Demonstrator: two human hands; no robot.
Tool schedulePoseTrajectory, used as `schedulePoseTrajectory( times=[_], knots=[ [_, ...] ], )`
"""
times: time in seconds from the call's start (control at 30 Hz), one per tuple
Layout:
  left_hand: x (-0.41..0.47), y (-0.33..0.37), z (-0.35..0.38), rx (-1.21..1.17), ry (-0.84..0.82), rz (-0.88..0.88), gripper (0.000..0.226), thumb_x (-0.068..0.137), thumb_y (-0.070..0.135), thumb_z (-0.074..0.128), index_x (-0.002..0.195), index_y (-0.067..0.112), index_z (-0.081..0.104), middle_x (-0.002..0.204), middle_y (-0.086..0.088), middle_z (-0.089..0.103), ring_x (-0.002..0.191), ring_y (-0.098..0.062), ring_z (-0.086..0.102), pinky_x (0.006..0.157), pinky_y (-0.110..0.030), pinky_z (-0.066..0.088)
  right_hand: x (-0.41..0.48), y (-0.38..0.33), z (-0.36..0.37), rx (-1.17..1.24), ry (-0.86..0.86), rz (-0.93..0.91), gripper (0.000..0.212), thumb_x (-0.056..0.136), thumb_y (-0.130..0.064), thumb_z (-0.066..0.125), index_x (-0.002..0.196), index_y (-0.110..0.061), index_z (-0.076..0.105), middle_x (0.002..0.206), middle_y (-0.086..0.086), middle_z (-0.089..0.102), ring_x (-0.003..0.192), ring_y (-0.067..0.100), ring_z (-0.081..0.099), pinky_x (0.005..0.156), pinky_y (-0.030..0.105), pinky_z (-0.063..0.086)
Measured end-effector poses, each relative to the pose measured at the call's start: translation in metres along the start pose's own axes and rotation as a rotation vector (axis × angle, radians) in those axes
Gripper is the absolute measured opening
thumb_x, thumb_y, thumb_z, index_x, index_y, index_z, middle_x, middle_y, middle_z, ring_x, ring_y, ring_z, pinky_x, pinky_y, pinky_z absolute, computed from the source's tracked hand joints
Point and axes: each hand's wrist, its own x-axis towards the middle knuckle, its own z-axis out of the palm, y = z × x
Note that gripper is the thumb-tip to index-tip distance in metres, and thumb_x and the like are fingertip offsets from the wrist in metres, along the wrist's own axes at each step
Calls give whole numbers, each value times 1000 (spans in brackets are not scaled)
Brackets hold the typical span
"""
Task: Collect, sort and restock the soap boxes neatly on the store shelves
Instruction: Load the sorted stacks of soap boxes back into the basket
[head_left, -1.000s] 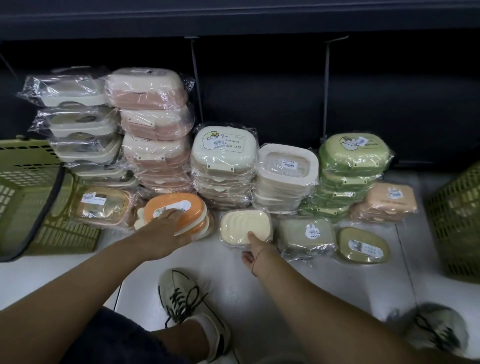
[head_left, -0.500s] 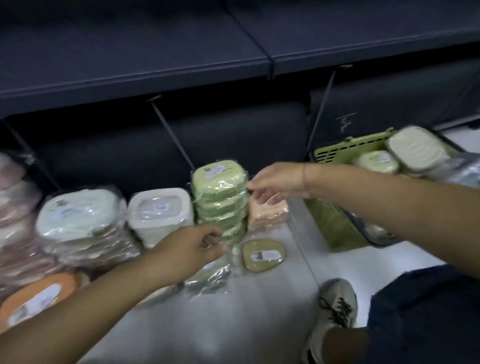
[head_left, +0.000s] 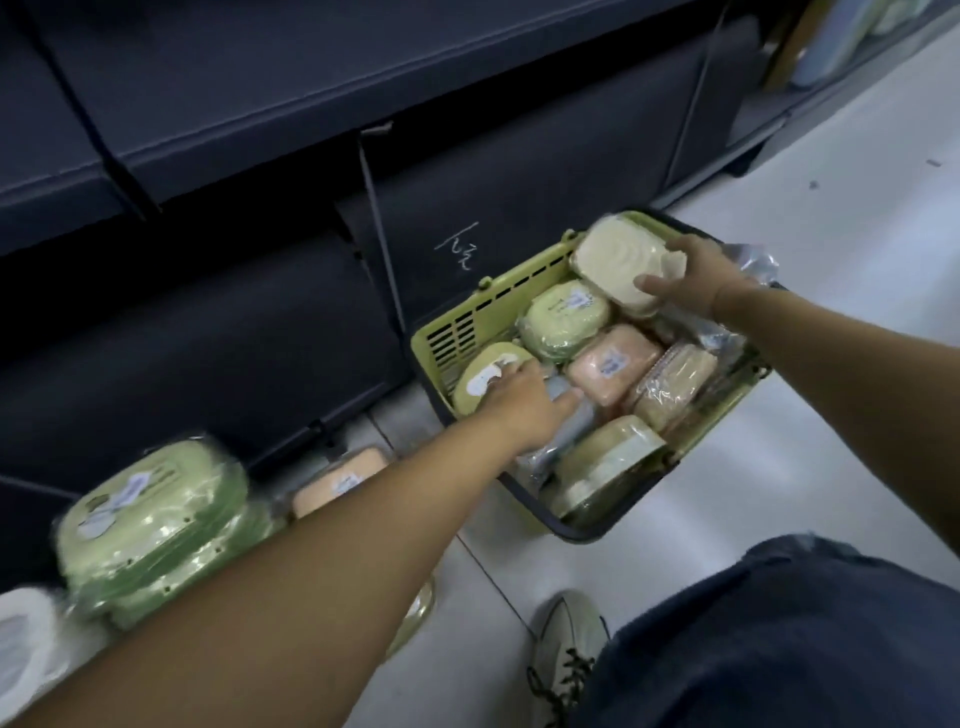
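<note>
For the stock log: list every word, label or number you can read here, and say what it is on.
No text reads clearly.
Shelf panel: white handwritten scrawl, not legible.
Green box and pink box in the basket: stickers, print blurred.
Green stack on the floor: sticker blurred.
Cream box in the right hand: no label showing.

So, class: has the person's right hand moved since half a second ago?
Yes. The right hand left the peach stack, crossing rightward over the green basket, and now grips a cream soap box.
</note>
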Motion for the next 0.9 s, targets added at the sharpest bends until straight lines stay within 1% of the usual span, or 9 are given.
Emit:
schedulePoseTrajectory(
  times=[0.1,0.2,0.3,0.37,0.5,0.6,0.73,0.8,0.9],
  knots=[
    [30,-3,10,28,-128,-167,78,99,54,41,154,6,14,159,-17,20,143,-35,27,111,-38,29,34,3,12,-24,28,15,84,84,-41,70,148,-7,28,150,18,33,137,34,34,113,40,29],
    [45,-11,20,95,-238,-245,81,99,57,39,154,4,12,157,-19,24,141,-35,30,110,-40,30,61,1,25,-90,13,81,91,83,-48,69,147,-2,23,149,22,34,137,36,35,113,42,31],
    [57,-22,30,77,-293,-305,103,87,66,55,154,4,5,158,-17,23,141,-35,31,112,-42,32,75,-1,34,-215,21,161,104,76,-57,73,148,-4,19,149,23,35,137,39,35,110,45,31],
    [61,-26,30,85,-319,-297,112,77,72,62,154,6,13,157,-14,28,139,-33,37,110,-40,36,80,-2,37,-269,41,178,111,67,-60,79,147,-6,23,148,22,37,137,38,35,110,46,32],
    [59,-27,21,72,-338,-292,108,71,65,73,150,6,28,150,-12,40,132,-32,44,104,-37,41,81,1,43,-266,66,191,107,59,-61,83,140,-12,34,142,19,45,135,37,39,110,50,34],
    [53,-25,19,-48,-239,-228,89,63,49,88,132,9,48,128,-6,57,117,-28,55,99,-37,48,71,3,46,-192,84,156,98,67,-47,84,142,-14,31,141,15,48,134,34,42,113,49,30],
    [28,-16,-4,-109,12,-123,69,65,38,89,121,15,55,116,-3,61,104,-25,60,86,-34,52,41,-9,35,114,135,95,87,69,-28,86,140,-16,37,139,7,51,128,29,46,106,40,34],
    [6,-22,-26,-266,90,-104,65,64,34,90,117,16,57,112,-1,64,101,-22,63,89,-37,54,17,-23,24,357,160,75,79,71,-23,84,137,-17,40,134,3,51,119,23,50,94,29,42],
    [-50,-46,-62,-475,165,-58,51,66,30,89,108,19,62,102,3,69,93,-15,67,86,-33,55,-23,-50,6,527,121,-7,76,73,-24,84,136,-15,42,123,1,52,104,16,54,67,16,47]
  ],
)
